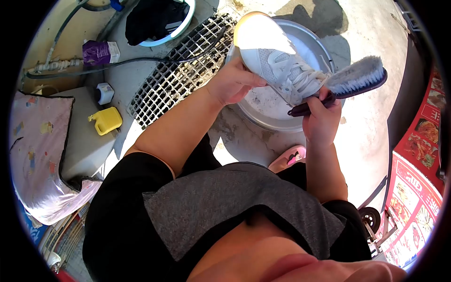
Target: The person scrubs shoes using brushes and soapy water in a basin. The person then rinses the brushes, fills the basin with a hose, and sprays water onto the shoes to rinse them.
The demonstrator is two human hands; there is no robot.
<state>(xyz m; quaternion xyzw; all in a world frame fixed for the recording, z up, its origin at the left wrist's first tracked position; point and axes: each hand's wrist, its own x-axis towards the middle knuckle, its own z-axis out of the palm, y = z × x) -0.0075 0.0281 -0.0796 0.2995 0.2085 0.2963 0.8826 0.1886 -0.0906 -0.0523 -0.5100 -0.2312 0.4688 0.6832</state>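
Note:
A white lace-up sneaker (282, 61) is held up over a round metal basin (307, 35), its toe pointing up and left. My left hand (235, 82) grips the sneaker along its side near the sole, thumb on the upper. My right hand (323, 117) is closed round the dark handle of a scrub brush (359, 77), whose pale bristles face up and away. Fingers of the right hand also touch the sneaker's laced end. Whitish suds or water show in the basin below.
A metal drain grate (164, 89) lies left of the basin, with a black hose (141, 60) across it. Beyond stands a tub (188, 23) of dark cloth. A yellow jug (107, 121) and a purple bag (96, 52) are at left. Red printed boards (413, 197) stand at right.

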